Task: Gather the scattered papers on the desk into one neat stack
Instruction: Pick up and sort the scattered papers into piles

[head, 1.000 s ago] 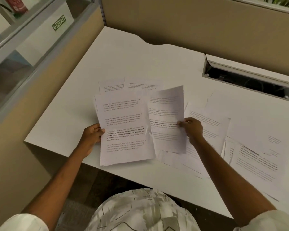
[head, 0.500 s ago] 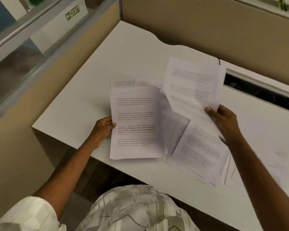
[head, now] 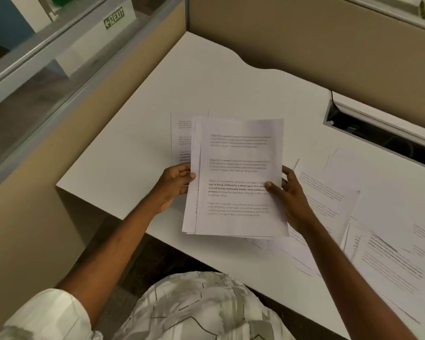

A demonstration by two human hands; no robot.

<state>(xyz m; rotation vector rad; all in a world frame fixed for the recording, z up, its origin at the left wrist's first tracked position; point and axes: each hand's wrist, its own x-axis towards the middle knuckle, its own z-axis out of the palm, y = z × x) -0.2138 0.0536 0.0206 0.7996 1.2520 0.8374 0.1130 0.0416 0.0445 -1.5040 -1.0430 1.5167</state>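
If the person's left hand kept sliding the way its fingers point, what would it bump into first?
The left hand points rightward and already grips the left edge of the held stack of papers, so the stack comes first. Beyond it, on the stack's other side, is the right hand, though depth is hard to judge.

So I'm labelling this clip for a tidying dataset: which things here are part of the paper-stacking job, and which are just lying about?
Part of the job:
- bundle of papers held in left hand and right hand
- sheet behind the bundle
- loose sheets to the right
- desk

Just there:
- cable slot
- exit sign
- partition wall
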